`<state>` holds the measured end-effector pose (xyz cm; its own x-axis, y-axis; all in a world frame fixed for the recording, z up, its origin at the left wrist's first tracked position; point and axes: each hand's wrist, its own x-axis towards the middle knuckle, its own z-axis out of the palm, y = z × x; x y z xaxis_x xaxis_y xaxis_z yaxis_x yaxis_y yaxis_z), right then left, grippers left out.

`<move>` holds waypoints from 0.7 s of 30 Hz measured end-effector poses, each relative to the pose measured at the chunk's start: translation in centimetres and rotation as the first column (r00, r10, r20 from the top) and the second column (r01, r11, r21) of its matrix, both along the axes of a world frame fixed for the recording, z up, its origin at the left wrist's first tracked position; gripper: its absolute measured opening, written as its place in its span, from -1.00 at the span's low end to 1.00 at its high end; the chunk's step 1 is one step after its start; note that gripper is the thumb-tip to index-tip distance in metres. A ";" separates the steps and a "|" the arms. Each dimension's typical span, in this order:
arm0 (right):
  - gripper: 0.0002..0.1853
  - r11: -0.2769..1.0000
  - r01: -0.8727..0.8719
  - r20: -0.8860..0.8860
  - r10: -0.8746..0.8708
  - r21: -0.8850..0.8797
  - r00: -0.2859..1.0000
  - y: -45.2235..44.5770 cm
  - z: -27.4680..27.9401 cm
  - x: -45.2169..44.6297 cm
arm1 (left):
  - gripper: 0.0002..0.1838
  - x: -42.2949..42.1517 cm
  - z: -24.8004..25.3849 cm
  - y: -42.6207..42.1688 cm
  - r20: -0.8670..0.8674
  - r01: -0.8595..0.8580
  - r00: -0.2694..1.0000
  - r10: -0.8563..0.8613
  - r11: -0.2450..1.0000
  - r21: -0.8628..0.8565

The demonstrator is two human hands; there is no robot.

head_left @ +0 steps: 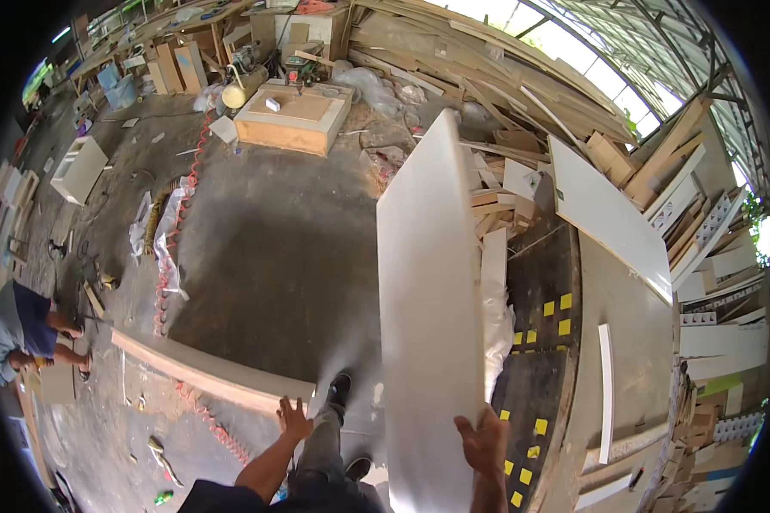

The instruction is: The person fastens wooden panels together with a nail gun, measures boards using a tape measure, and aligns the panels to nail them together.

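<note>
A large white panel [428, 308] stands on edge in front of me, a little right of the middle. My right hand [485, 438] is closed around its near right edge, with the thumb on the white face. To the left, a long white panel with a bare wood side [214, 369] stretches low over the floor. My left hand [295, 419] grips its near end, fingers bent over the edge. My shoes [340, 389] are between the two panels.
Red coiled air hose [161, 291] runs along the floor at left. A person [30, 329] bends over there. A low wooden box [287, 128] with tools stands ahead. Board offcuts [496, 192] and a leaning white board [607, 218] lie right, beside a black mat with yellow squares [535, 376].
</note>
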<state>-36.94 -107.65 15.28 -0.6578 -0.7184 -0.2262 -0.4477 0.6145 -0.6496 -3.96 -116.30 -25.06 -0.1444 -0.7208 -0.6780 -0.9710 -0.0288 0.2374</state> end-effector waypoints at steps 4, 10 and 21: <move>-0.69 0.996 -0.084 0.062 0.082 0.027 0.995 -6.5 -10.0 -2.9 | 0.06 2.3 -0.8 -0.7 0.060 -0.039 0.998 0.033 0.995 0.088; -0.68 0.982 -0.180 0.007 0.180 0.060 0.984 -14.2 -22.3 -4.5 | 0.03 1.7 -1.7 -1.6 0.018 -0.135 0.991 0.134 0.962 0.237; -0.71 0.970 -0.135 -0.096 0.157 0.202 0.983 -25.4 -39.2 -4.1 | -0.17 -6.6 -1.4 6.7 -0.443 -0.156 0.831 0.337 0.905 0.396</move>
<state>-41.08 -133.05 -23.95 -0.5777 -0.7581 -0.3026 -0.6040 0.6464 -0.4662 -10.55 -109.63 -26.43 -0.3694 -0.5246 -0.7670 -0.6756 -0.4151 0.6093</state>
